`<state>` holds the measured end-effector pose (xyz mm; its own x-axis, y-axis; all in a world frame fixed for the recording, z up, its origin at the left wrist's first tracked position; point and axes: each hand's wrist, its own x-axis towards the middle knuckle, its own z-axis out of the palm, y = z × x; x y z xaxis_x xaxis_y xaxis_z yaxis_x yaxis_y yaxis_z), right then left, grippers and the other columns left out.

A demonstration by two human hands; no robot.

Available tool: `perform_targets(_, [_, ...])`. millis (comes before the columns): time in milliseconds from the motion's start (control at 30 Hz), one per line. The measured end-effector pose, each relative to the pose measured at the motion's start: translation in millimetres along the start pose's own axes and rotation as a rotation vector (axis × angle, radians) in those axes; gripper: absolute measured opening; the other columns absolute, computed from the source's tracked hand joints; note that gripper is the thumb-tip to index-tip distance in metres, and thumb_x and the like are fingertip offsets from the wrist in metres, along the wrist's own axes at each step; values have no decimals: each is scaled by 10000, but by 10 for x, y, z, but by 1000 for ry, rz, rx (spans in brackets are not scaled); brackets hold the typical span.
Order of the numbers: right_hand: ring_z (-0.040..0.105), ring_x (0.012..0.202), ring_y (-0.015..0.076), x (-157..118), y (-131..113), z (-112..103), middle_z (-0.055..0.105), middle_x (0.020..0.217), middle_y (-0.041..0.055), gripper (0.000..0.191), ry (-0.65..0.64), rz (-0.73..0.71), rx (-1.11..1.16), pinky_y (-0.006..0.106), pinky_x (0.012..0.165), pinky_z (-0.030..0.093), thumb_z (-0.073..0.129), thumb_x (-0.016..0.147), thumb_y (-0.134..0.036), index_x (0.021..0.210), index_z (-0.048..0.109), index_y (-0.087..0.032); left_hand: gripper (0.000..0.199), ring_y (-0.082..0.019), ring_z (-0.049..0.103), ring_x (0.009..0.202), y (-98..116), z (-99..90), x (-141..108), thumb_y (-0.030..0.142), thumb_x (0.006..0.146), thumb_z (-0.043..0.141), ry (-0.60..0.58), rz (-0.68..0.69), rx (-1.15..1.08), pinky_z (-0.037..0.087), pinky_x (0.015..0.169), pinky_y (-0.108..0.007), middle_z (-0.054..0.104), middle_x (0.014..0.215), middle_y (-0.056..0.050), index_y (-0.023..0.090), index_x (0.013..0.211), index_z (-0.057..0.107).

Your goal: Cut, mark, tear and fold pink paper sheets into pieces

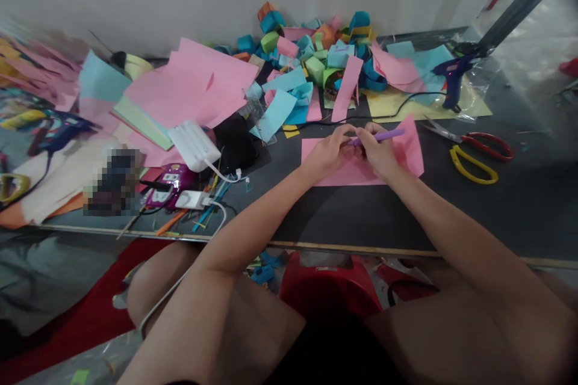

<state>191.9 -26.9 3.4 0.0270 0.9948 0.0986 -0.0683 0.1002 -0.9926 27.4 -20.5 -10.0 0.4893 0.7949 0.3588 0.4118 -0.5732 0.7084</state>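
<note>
A pink paper sheet (336,178) lies on the dark table, its right side bent upward. Over it, my right hand (377,150) is closed round a purple pen (389,135), which points to the left. My left hand (326,151) is beside it, the fingertips of both hands meeting near the pen's left end. The left fingers are curled, and what they pinch is too small to make out. Scissors (481,147) with one red and one yellow handle lie to the right of the sheet.
Behind the hands is a heap of folded coloured paper (316,60). A blue glue gun (455,81) with its cable lies at the back right. Pink sheets (194,87), a white power bank (194,144) and a purple power strip (169,186) are on the left.
</note>
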Motion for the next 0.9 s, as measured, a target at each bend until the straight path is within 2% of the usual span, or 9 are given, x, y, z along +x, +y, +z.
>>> perform_targets(233, [337,390,72,-18,-15,-24,323,472,-96,624,-63,-6,-13,238,396,299,821,747,-601,656,301,-269,254,-199,757,1087,41,39,-4,209,1040,518,-13,-24,1,582,936,-327,770,1180,-94,203,1293,499])
perform_targets(400, [348,397,67,-34,-52,-6,341,454,-96,642,-102,-47,12,235,411,336,854,729,-606,627,320,-264,141,-168,760,943,84,42,-34,213,1019,532,23,-50,-50,572,836,-305,744,1113,-68,219,1148,476])
perform_targets(500, [373,399,65,-15,-36,-6,383,452,-94,669,-91,-95,12,231,412,340,861,720,-672,621,344,-260,162,-159,753,877,89,-20,60,215,996,560,-67,-51,-86,564,817,-304,753,996,-22,230,1136,481])
perform_targets(567, [397,405,69,16,-6,-11,440,453,-79,659,-70,-96,-20,232,413,340,843,732,-707,624,370,-261,154,-167,750,869,28,-174,159,253,1015,554,-111,-71,-46,563,835,-319,770,961,-17,230,1163,518])
perform_targets(600, [408,410,72,35,9,-18,466,458,-71,645,-52,-85,-41,234,413,342,828,750,-713,629,383,-262,160,-179,748,872,-37,-297,200,295,1035,540,-73,-99,22,562,844,-335,777,969,-30,227,1180,542])
perform_targets(700, [437,434,81,104,44,-60,516,500,-64,562,41,-58,-71,228,410,342,771,828,-712,693,461,-263,309,-266,726,1098,-394,-812,208,396,1084,431,281,-275,319,531,965,-442,772,1164,-116,217,1286,580])
perform_targets(767, [468,451,85,148,52,-96,571,561,-59,507,107,-58,-37,225,402,340,729,855,-742,805,554,-268,426,-315,622,1331,-717,-1177,93,487,1096,368,499,-434,425,473,1071,-511,748,1272,-134,206,1328,589])
perform_targets(833, [518,479,88,176,50,-123,638,654,-45,519,151,-56,-2,227,405,348,695,856,-784,947,621,-279,546,-345,551,1414,-1023,-1459,-73,580,1081,333,571,-571,439,429,1095,-592,762,1234,-141,177,1361,571])
perform_targets(900, [568,517,94,183,42,-131,675,737,-27,559,158,-41,0,234,422,371,666,856,-813,1041,645,-286,658,-407,515,1442,-1248,-1628,-222,705,1028,331,643,-730,522,385,1082,-682,771,1200,-161,174,1303,606])
